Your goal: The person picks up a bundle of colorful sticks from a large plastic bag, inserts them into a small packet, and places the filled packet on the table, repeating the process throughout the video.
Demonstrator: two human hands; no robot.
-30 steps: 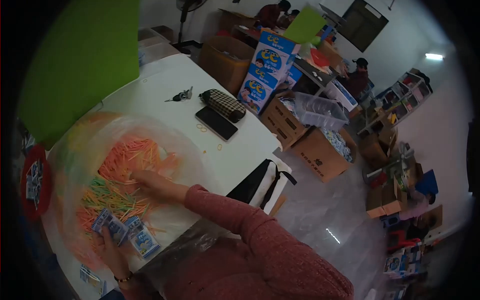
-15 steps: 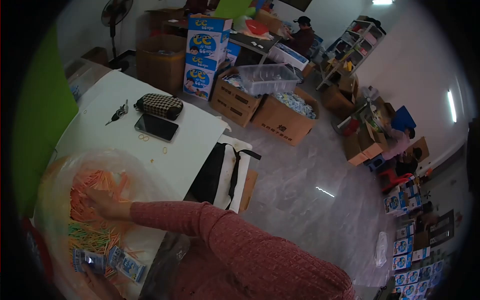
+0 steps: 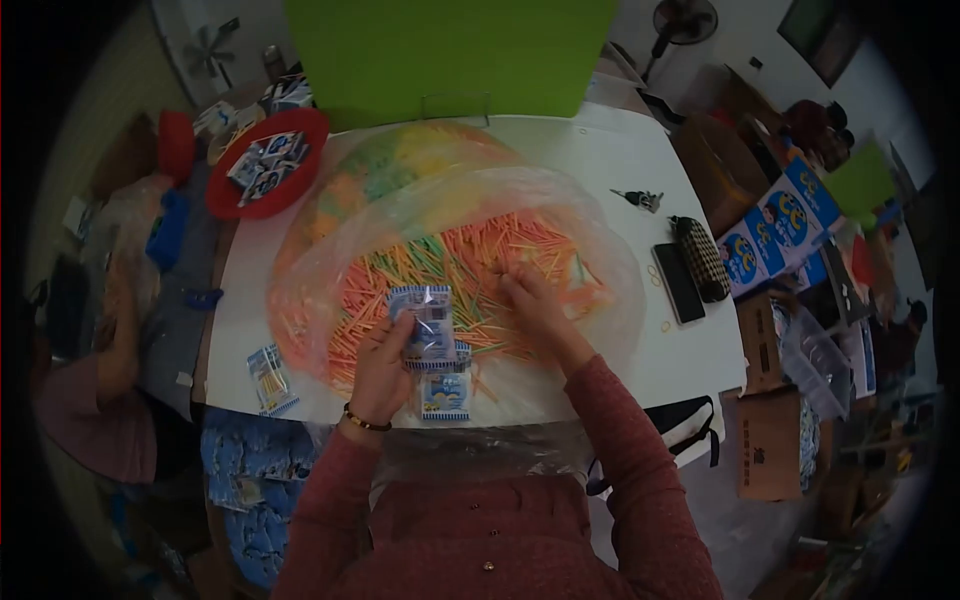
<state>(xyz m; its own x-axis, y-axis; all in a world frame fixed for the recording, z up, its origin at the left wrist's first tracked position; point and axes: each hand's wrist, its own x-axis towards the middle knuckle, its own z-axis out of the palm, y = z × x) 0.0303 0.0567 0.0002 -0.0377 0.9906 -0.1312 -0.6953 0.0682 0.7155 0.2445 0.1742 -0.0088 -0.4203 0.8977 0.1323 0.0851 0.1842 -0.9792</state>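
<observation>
Left hand (image 3: 382,365) clamps a small stack of blue-printed clear sachets (image 3: 428,325) w/ thumb on top, keeping them fanned just above the orange and green thin sticks (image 3: 455,265) in the big clear plastic bag (image 3: 610,270), so right hand (image 3: 530,305), fingers together & dug into the pile, can pick.

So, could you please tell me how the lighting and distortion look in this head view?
Head view: strong fisheye bending, black vignette at the corners; dim overall, brightest on the white table and clear bag, which shows soft glare; left hand, right hand and sticks reasonably sharp, room edges murky.

One phone (image 3: 678,282), one red tray (image 3: 268,190), perhaps three held packets (image 3: 432,335).
</observation>
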